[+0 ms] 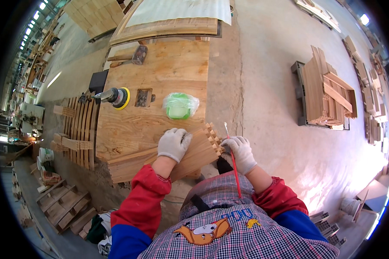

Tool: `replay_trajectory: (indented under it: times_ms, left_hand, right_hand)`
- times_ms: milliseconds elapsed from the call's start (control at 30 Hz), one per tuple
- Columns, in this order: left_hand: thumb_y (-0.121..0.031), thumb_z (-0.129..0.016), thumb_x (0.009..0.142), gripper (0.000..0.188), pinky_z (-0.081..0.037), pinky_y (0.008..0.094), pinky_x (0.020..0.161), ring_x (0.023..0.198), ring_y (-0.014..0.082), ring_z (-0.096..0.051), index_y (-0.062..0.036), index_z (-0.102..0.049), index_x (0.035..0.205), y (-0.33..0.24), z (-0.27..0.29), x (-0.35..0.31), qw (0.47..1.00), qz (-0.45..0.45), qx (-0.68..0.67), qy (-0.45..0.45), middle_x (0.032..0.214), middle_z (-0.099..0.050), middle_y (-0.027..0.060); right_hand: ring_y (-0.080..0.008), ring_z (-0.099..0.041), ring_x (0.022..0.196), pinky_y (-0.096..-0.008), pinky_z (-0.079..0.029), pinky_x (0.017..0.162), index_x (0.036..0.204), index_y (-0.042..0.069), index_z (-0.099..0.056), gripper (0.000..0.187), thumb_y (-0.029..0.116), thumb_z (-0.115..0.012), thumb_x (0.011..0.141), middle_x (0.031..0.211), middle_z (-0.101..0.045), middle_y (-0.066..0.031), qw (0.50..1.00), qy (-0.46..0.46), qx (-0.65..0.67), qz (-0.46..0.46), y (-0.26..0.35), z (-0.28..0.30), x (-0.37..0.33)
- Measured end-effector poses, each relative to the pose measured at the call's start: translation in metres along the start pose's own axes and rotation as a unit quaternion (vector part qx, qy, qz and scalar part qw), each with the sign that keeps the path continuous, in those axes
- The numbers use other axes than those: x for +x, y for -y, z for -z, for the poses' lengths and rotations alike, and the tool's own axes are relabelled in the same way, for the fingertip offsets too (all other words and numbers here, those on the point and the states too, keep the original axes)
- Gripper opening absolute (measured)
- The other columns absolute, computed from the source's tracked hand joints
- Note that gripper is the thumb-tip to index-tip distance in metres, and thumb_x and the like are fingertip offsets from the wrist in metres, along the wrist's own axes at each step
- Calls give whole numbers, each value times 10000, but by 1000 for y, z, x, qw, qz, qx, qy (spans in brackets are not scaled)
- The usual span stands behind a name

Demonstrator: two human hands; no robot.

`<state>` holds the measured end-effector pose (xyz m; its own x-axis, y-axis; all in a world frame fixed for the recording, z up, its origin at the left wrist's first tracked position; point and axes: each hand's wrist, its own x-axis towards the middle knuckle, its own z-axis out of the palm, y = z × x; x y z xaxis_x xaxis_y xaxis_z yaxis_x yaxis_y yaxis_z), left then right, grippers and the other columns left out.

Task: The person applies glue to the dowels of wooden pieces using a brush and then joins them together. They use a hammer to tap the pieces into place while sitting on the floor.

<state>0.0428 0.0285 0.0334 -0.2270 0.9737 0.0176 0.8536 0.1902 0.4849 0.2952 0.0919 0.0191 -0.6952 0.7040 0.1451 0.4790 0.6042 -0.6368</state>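
My left hand (174,144), in a white glove, has its fingers curled over the upper edge of several wooden boards (190,160). The boards lie stacked side by side at the near edge of the workbench, angled up to the right. Their right ends are cut into notched fingers (212,140). Beside those ends my right hand (241,155), also gloved, is closed around a thin red-handled brush (235,170). Its pale tip points away from me, above the notches. Just beyond the boards sits a green-rimmed tub (178,111) wrapped in clear plastic.
On the wooden workbench (177,64) lie a sander (116,97) with a yellow-edged pad and a mallet (138,55). A rectangular cutout (143,98) shows in its top. Stacked timber (326,93) stands on a pallet at right. Slats (78,129) lie at left.
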Motion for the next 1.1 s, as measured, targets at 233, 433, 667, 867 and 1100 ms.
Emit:
replay_trajectory:
  times_ms: [233,433,667,867,1100]
  left_hand:
    - [-291,-591,863,213,-483,451,735,842,350,-601,-90,-660,859,-3,-2,-2,1000,0,11,-14,855,-641,134]
    - [-289,-599,856,208,-486,443,741,849,340,-604,-89,-659,854,-3,-2,-2,1000,9,11,-13,862,-645,130]
    - [-276,-602,852,195,-487,440,744,850,334,-604,-90,-659,853,-7,0,-1,1000,-1,16,-6,861,-646,124]
    - [-276,-606,849,186,-485,434,751,861,329,-602,-98,-658,848,-6,-1,-3,1000,12,3,-16,866,-647,119]
    - [-283,-603,850,193,-485,431,762,869,328,-602,-98,-659,847,-5,-2,-2,1000,13,4,-10,872,-647,117]
  right_hand:
    - [-145,-558,856,-273,-475,800,1176,3,-565,273,87,-507,923,966,-597,-57,928,1,337,-158,0,16,24]
    - [-91,-527,794,-245,-467,719,1127,-19,-585,230,111,-494,962,885,-576,-29,922,-28,355,-151,-6,4,42]
    - [-221,-593,848,-320,-480,759,1019,-9,-639,208,134,-525,919,894,-632,-129,943,-27,286,-169,1,4,56]
    - [-282,-630,852,-355,-493,768,964,-11,-651,204,143,-534,900,887,-657,-177,945,-16,270,-184,-3,7,49]
    - [-282,-635,809,-363,-497,746,943,-20,-648,208,147,-530,906,864,-658,-172,912,-31,340,-226,0,2,67]
